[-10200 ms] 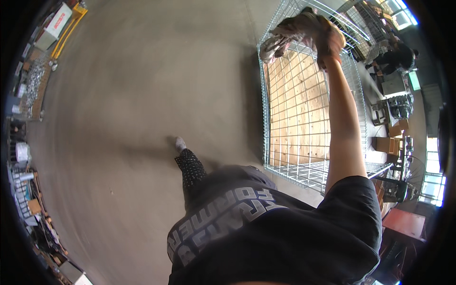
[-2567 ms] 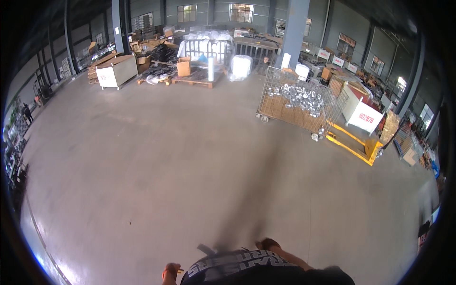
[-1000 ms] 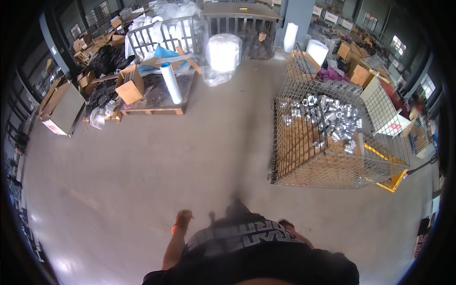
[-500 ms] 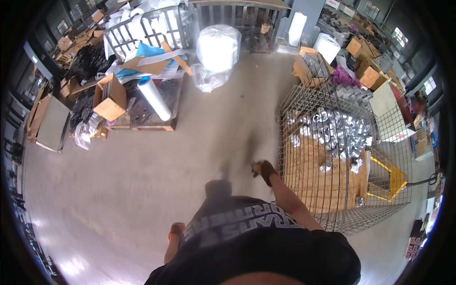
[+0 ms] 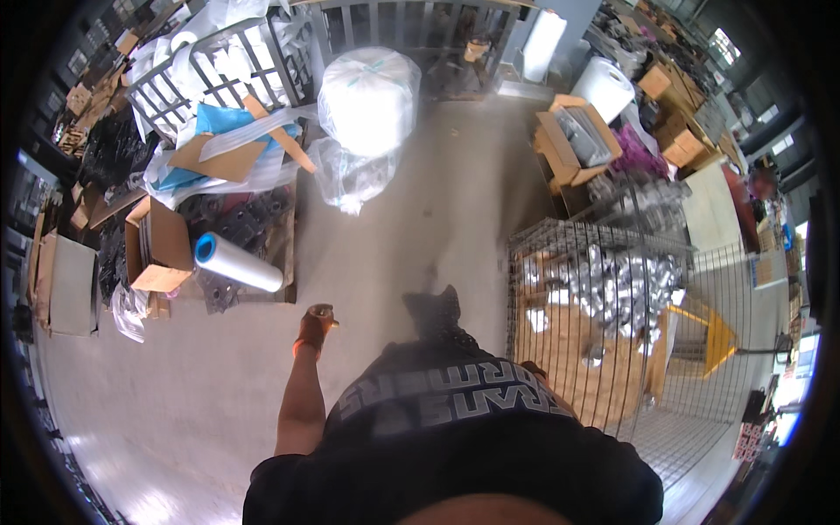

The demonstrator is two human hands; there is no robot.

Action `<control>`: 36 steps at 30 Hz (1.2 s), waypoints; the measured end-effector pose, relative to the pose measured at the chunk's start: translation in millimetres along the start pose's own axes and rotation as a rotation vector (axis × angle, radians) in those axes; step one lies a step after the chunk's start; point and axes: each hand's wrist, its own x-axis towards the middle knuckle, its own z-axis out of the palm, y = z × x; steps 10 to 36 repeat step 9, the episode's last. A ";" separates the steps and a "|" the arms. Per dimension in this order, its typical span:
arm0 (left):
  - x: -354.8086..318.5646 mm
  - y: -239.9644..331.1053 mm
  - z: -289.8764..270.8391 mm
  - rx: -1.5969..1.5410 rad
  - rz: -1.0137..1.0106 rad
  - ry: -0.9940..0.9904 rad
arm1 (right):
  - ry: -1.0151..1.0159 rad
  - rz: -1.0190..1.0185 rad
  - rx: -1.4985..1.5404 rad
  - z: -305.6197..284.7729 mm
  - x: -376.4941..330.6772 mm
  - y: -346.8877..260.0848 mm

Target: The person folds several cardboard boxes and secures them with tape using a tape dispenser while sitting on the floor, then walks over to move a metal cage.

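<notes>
My left hand [image 5: 315, 327], in an orange-brown work glove, hangs ahead of my body over the grey floor. Its fingers look curled in. A small yellowish spot shows at its edge, too blurred to name. Of my right hand [image 5: 535, 372] only a dark brown bit shows beside my shirt, near the wire cage; its fingers are hidden. The wire mesh cage [image 5: 573, 350] to my right holds many shiny metal fittings [image 5: 617, 284] on a wooden board. Nearest my left hand lies a roll of clear film [image 5: 241, 262] with a blue core end.
At left a pallet carries an open cardboard box [image 5: 159, 249] and cardboard scraps. A large plastic-wrapped roll [image 5: 367, 101] stands ahead. Behind the cage are another open carton [image 5: 573, 144] and a white roll [image 5: 604, 87]. A yellow pallet-jack part [image 5: 719, 341] shows by the cage.
My left hand has swung forward, while my right hand has swung back beside my body. The pallet, the wrapped roll and the cage's far end appear nearer as I move forward.
</notes>
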 end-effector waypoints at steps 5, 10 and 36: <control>65.2 -67.9 -15.7 1.451 0.422 -0.427 | 0.179 -0.465 -0.228 -231.2 14.7 -99.6; 111.9 34.4 25.2 1.221 -0.103 -0.486 | 0.309 -0.633 -0.488 -377.3 66.9 -140.9; 111.9 34.4 25.2 1.221 -0.103 -0.486 | 0.309 -0.633 -0.488 -377.3 66.9 -140.9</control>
